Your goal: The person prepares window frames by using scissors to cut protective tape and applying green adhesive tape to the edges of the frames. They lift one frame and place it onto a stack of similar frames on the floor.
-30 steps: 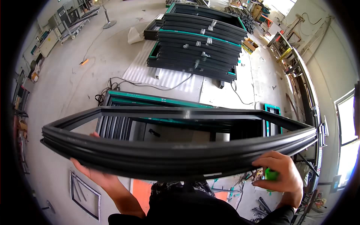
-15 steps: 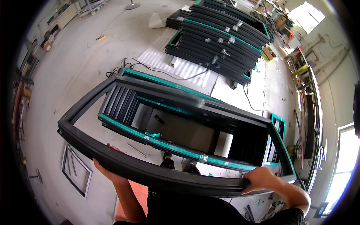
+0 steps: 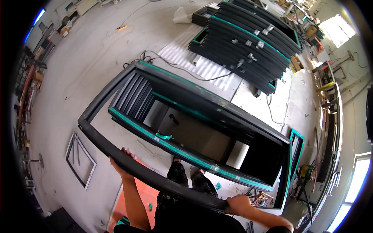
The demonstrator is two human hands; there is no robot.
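A large black rectangular frame [image 3: 155,177] is held tilted in front of me, its near rail close to my body and its far rail over a stack of similar frames [image 3: 134,99]. My left hand [image 3: 123,165] is wrapped around the near rail left of its middle. My right hand [image 3: 237,204] grips the same rail toward its right end, fingers partly hidden. Below the held frame, the stack's near edge carries a teal strip [image 3: 186,156] with a crumpled teal scrap on it. Through the stack's opening a brown surface shows.
A tall pile of black frames [image 3: 241,50] stands beyond, on white ribbed sheeting. A dark cable [image 3: 206,79] runs along the floor between. At left lies a small frame [image 3: 89,171]; a teal-edged frame [image 3: 298,141] leans at right. Orange-red matting [image 3: 143,194] lies by my legs.
The held frame's near rail has come down and closer to my body, both hands still on it. More of my legs shows. The whole view has shifted and turned slightly.
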